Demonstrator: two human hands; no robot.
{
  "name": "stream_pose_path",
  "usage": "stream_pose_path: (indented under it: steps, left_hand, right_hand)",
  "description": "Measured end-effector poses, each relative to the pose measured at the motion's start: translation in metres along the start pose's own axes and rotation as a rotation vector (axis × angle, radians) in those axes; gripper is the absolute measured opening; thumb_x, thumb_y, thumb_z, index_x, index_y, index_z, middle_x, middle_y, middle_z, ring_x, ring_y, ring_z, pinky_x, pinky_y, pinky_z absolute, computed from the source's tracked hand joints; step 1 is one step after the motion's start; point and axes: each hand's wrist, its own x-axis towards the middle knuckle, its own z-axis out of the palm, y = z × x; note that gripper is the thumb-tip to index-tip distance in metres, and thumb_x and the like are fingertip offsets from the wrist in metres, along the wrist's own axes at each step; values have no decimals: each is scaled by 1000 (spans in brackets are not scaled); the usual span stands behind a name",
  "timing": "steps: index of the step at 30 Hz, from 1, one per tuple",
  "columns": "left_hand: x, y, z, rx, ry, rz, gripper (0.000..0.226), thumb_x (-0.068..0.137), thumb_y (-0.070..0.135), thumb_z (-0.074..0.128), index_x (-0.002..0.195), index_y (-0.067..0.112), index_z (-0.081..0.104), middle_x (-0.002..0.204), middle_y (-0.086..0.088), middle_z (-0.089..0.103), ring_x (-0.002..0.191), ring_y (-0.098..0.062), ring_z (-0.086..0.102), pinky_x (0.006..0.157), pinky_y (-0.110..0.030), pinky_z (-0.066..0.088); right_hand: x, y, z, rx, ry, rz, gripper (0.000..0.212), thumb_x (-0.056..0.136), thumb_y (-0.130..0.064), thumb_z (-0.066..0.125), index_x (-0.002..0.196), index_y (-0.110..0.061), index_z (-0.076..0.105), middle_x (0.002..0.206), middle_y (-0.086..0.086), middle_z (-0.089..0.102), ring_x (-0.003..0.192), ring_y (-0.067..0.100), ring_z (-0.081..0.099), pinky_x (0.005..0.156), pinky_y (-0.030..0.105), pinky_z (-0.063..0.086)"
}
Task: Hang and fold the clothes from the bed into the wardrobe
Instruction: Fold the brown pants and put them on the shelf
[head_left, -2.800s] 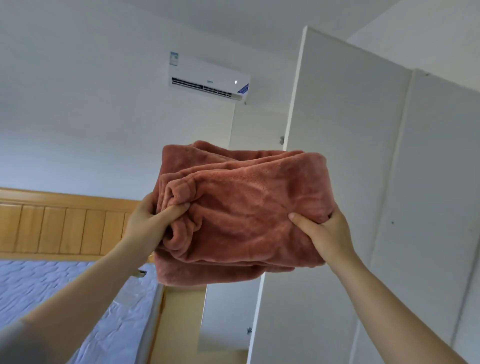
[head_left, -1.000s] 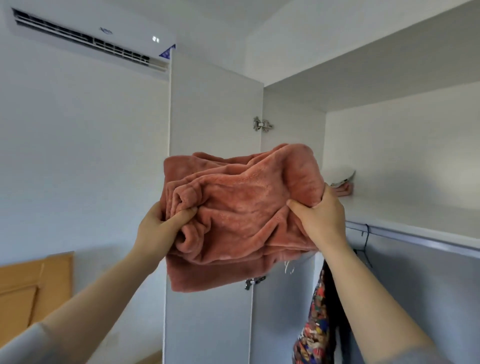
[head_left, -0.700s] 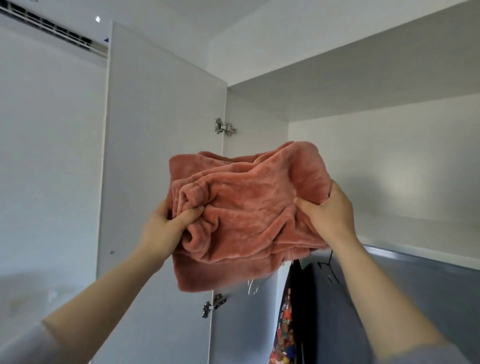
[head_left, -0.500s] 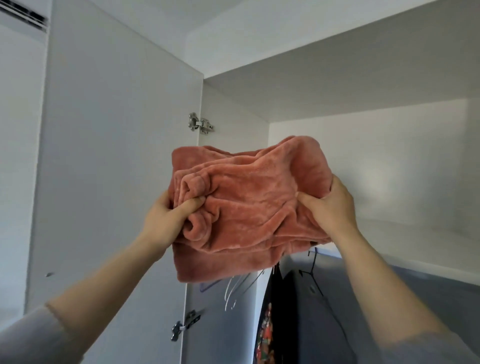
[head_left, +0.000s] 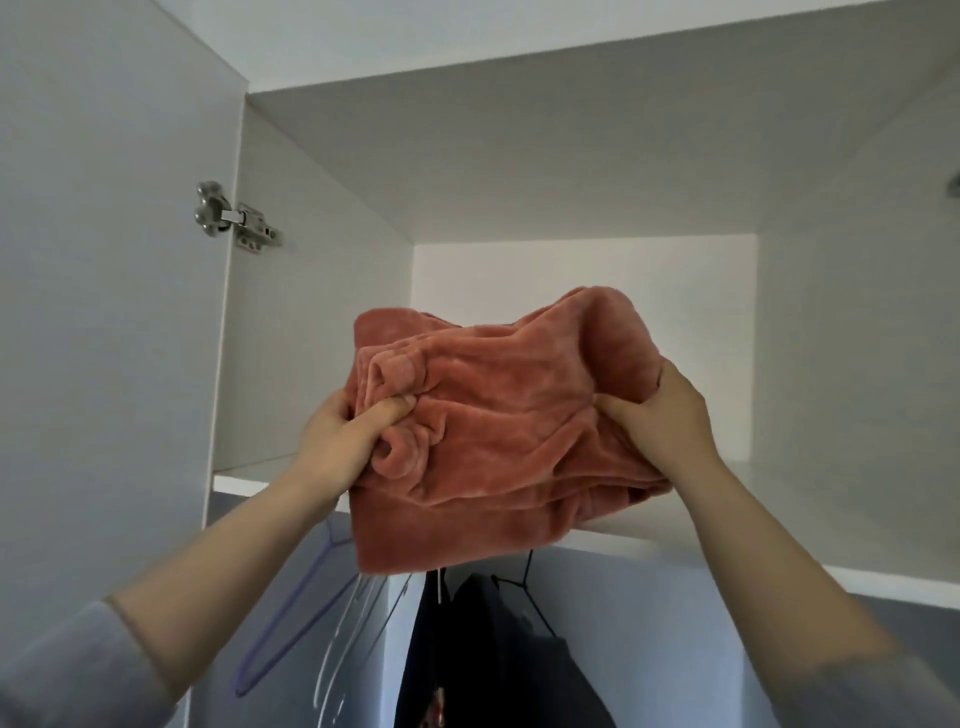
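Between both hands' grip, folded pink fleece (head_left: 498, 415), at top shelf (head_left: 779, 564) edge

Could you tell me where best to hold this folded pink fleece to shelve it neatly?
Grip the folded fleece at its two side ends, coming from left and right, as the left hand and right hand do. It is a soft stack of layers with a drooping bottom edge, so pinching every layer at both ends should keep it together onto the shelf.
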Motion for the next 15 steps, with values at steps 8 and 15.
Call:
stream_pose_path:
  steps: [8, 15]
  left_hand:
    - [43, -25, 21, -85, -173, -286, 54, 64, 45, 77, 107, 12, 72, 102, -10, 74, 96, -29, 70, 94, -44, 54]
    - [70, -41, 20, -110, -353, -474, 48, 84, 43, 63, 121, 13, 65, 111, -16, 71, 105, -31, 66, 97, -43, 51]
  right_hand:
    - [-5, 11, 13, -346, -126, 156, 71, 87, -41, 65, 145, -14, 36, 135, 14, 52, 124, 31, 49, 97, 36, 40]
    - [-50, -33, 36, -223, -426, -233, 29, 83, -57, 61, 103, -37, 69, 96, -31, 64, 90, -10, 56, 76, 4, 39]
